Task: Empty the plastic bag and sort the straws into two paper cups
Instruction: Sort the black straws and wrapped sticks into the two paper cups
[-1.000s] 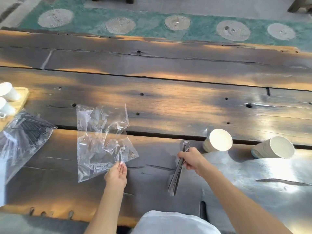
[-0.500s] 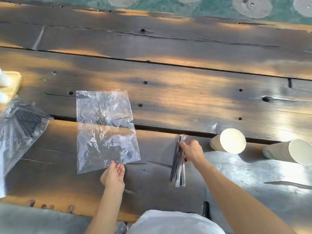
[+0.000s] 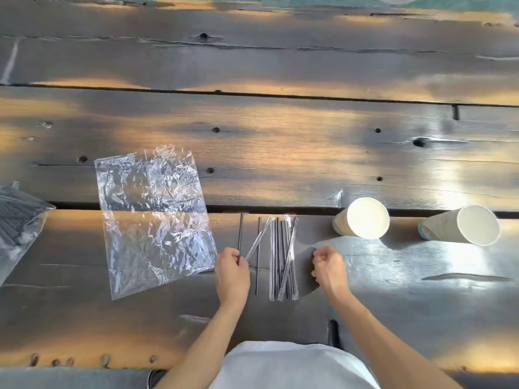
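Both forearms reach forward, palms down. The left hand (image 3: pixel 232 272) pinches a wrapped straw (image 3: pixel 257 239) at its fingertips. The right hand (image 3: pixel 329 266) is loosely curled, empty, just right of the straws (image 3: pixel 282 258) on the counter (image 3: pixel 280 153). Emptied plastic bag (image 3: pixel 153 217) lies left; paper cups (image 3: pixel 362 218) right.

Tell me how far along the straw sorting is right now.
Done: the plastic bag lies flat and looks empty, with the straws spread on the table. In hand: the left hand pinches one wrapped straw; the right hand is curled beside the pile. Left: both paper cups look empty, so sorting has barely begun.
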